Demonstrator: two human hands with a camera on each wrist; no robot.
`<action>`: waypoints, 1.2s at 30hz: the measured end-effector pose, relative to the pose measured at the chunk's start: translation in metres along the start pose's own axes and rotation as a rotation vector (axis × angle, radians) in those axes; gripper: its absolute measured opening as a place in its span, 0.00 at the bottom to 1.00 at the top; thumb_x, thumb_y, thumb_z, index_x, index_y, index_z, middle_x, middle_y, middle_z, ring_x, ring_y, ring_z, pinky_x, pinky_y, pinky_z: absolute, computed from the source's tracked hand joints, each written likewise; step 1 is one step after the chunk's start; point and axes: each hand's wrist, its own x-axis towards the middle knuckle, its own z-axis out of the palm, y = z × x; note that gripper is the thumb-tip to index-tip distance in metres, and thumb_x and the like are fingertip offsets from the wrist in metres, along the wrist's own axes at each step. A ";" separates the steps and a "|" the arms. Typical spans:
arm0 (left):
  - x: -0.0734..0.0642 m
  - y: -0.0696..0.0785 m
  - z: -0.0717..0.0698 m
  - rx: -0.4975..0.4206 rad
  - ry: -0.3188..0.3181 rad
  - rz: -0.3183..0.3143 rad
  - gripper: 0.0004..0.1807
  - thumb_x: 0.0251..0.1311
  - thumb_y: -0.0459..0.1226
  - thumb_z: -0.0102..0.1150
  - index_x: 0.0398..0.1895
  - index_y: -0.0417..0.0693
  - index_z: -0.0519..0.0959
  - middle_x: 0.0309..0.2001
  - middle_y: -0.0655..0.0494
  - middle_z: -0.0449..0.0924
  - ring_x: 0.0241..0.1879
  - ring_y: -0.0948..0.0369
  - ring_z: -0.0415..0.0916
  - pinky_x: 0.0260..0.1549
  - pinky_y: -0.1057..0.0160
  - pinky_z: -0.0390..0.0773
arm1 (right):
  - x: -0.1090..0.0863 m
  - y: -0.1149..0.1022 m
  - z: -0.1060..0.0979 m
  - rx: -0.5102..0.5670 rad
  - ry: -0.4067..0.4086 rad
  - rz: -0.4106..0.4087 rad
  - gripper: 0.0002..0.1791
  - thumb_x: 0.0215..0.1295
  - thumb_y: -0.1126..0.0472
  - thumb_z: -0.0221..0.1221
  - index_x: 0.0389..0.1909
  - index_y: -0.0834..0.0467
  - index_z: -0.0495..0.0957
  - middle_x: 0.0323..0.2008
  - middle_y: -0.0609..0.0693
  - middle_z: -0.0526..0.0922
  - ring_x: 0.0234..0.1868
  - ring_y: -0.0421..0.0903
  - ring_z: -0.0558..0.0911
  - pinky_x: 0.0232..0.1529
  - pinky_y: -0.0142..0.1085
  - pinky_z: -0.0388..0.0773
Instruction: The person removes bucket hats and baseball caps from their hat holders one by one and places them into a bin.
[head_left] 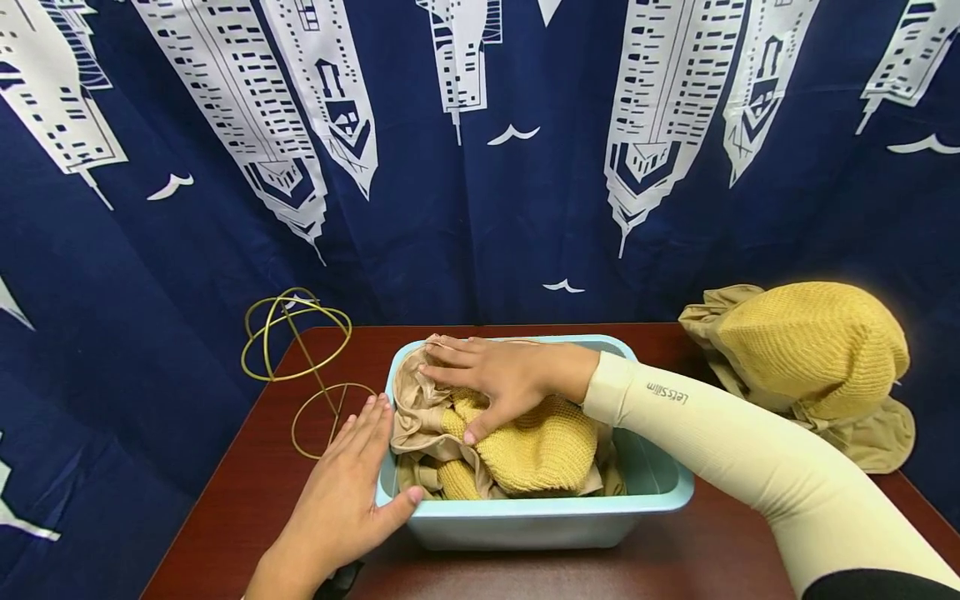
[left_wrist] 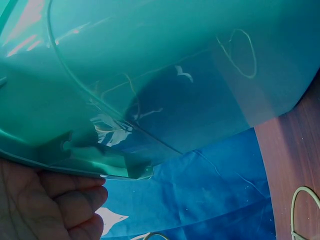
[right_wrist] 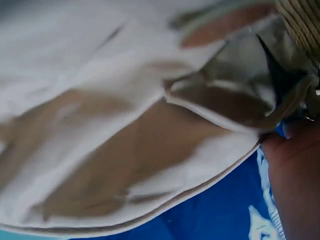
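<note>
A light blue plastic tub (head_left: 525, 507) stands on the table, holding yellow knitwear (head_left: 536, 454) and rumpled tan cloth (head_left: 416, 392). My right hand (head_left: 498, 375) lies over these, fingers spread and extended across the tan cloth, thumb on the yellow knit. Tan cloth (right_wrist: 145, 150) fills most of the right wrist view, with part of the hand at its right edge. At the tub's left side my left hand (head_left: 345, 483) rests against the rim, fingers straight and thumb at the front corner. The left wrist view has its fingers (left_wrist: 75, 200) right at the tub's rim (left_wrist: 90, 174).
A gold wire stand (head_left: 330, 400) with a looped, globe-like top is on the table's left side. At the right back sits a rounded yellow knit hat (head_left: 817, 342) with tan cloth (head_left: 870, 442) around it. A navy curtain (head_left: 480, 233) with white buildings hangs behind the dark red table (head_left: 240, 517).
</note>
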 end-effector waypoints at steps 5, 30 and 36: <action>0.000 0.002 -0.002 0.005 -0.020 -0.015 0.50 0.57 0.59 0.61 0.71 0.29 0.62 0.72 0.39 0.60 0.73 0.48 0.55 0.73 0.63 0.40 | 0.002 -0.011 0.016 -0.023 -0.077 -0.024 0.57 0.59 0.21 0.49 0.80 0.46 0.39 0.79 0.51 0.36 0.78 0.46 0.39 0.75 0.45 0.43; 0.003 0.002 0.001 0.001 -0.013 -0.013 0.50 0.56 0.60 0.61 0.70 0.29 0.64 0.71 0.38 0.62 0.73 0.47 0.57 0.72 0.54 0.51 | -0.085 -0.003 -0.062 -0.045 0.288 0.098 0.40 0.68 0.37 0.56 0.75 0.53 0.62 0.74 0.54 0.60 0.73 0.52 0.62 0.70 0.51 0.61; 0.001 0.003 -0.002 0.034 -0.009 -0.002 0.49 0.56 0.60 0.61 0.69 0.29 0.66 0.71 0.38 0.63 0.72 0.47 0.58 0.72 0.54 0.50 | -0.157 0.010 -0.055 -0.204 0.503 0.204 0.36 0.62 0.46 0.66 0.69 0.56 0.71 0.69 0.58 0.69 0.67 0.57 0.70 0.64 0.56 0.66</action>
